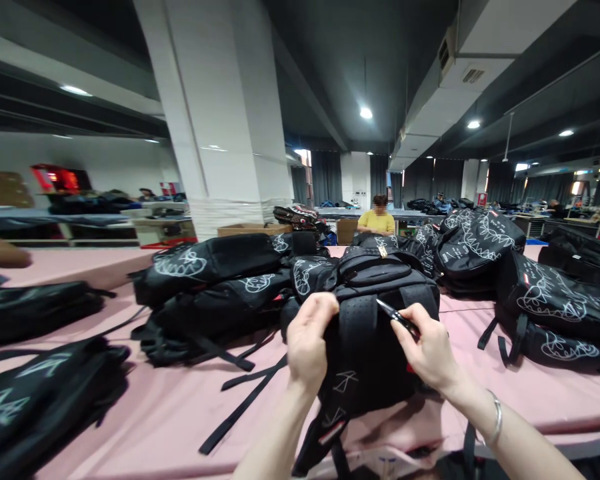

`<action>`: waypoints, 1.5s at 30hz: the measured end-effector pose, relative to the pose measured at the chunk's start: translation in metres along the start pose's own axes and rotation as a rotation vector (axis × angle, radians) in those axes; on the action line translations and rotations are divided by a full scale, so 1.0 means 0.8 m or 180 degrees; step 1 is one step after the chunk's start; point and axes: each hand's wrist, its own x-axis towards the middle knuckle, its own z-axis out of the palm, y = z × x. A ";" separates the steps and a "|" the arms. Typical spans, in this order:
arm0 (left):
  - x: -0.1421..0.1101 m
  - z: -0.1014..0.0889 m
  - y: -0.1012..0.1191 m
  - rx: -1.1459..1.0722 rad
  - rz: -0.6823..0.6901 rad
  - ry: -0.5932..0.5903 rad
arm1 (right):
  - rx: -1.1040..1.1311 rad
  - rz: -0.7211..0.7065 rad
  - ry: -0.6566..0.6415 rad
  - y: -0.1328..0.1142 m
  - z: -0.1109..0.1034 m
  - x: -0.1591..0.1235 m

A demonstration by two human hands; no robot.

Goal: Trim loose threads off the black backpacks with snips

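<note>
A black backpack (pixel 365 353) with white line drawings on its straps stands in front of me on a pink-covered table, straps facing me. My left hand (pixel 310 337) is closed on the strap edge at the backpack's upper left. In my right hand (pixel 425 347) is a pair of thread snips (pixel 404 321), dark-handled with a pointed metal tip. The tip points up and left, close to the backpack's upper back panel; whether it touches the fabric I cannot tell. A silvery bangle circles my right wrist.
Stacked black backpacks (pixel 220 267) lie to the left, and more printed backpacks (pixel 555 293) to the right. Others (pixel 40 393) rest at the near left on the pink table cover (pixel 180 413). A person in yellow (pixel 377 221) sits beyond; another person's arm (pixel 3 250) shows far left.
</note>
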 end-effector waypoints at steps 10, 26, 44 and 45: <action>-0.069 -0.007 -0.059 0.1238 -0.0308 -0.0474 | 0.1024 0.0660 0.0369 0.093 0.013 0.023; -0.038 0.053 0.038 0.1447 0.1364 -0.0295 | 0.0753 0.0381 0.1289 0.058 -0.006 0.024; -0.021 0.044 0.044 0.0533 0.0737 -0.1206 | 0.0484 0.0243 0.1000 0.053 -0.022 0.013; -0.020 0.041 0.039 0.0434 0.0722 -0.1051 | 0.0502 0.0242 0.0952 0.054 -0.025 0.013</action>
